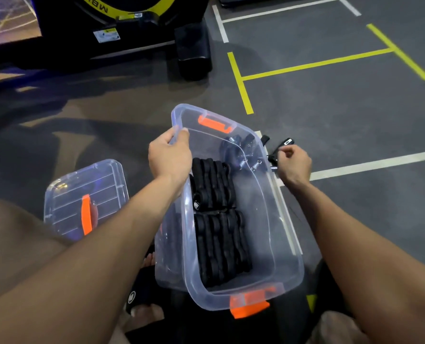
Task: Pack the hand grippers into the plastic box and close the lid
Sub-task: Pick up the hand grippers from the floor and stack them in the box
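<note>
A clear plastic box (268, 214) with orange latches sits on the floor between my legs. Inside it, black hand grippers (218, 219) are lined up in two rows along its left half. My left hand (170, 155) grips the box's far-left rim. To the right of the box, my right hand (293, 161) is closed on a black hand gripper (281, 146) lying on the floor. More grippers with metal springs (241, 152) show through the box's far wall; whether they lie inside or behind it is unclear. The clear lid (64, 199) with an orange handle lies on the floor to the left.
A black and yellow exercise machine (131, 28) stands at the far left. The grey floor carries white and yellow tape lines (315, 63). My knees and sandalled feet (141, 291) frame the box in front.
</note>
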